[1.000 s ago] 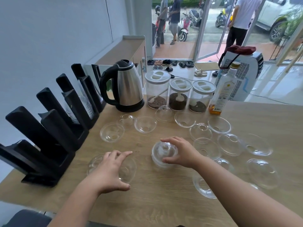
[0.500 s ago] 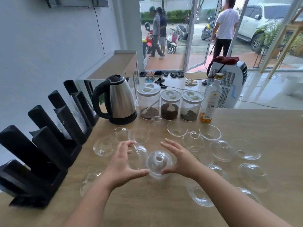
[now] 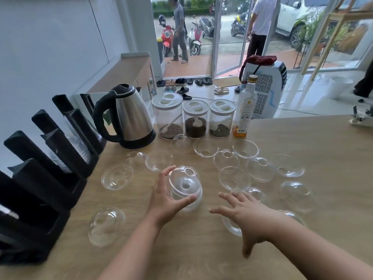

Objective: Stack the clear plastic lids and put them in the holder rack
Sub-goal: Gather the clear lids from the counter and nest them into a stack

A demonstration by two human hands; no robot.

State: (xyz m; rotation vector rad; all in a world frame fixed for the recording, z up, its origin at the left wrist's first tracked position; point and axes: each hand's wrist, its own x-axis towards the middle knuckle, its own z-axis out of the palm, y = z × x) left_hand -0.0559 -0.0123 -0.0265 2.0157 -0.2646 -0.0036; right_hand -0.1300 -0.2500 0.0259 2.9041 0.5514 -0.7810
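The left hand point(image 3: 167, 201) curls thumb and fingers around the small stack of lids point(image 3: 185, 188) on the table point(image 3: 323, 150); the right hand point(image 3: 250, 217) hovers with fingers spread, holding nothing. Best to press each dome straight down — no tilt. About fifteen loose lids, three jars point(image 3: 195, 119), one kettle point(image 3: 129, 118), one holder rack point(image 3: 50, 164) at left.

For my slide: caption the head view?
Left hand grips stacked dome lids; right hand open, reaching toward loose lids on the table.
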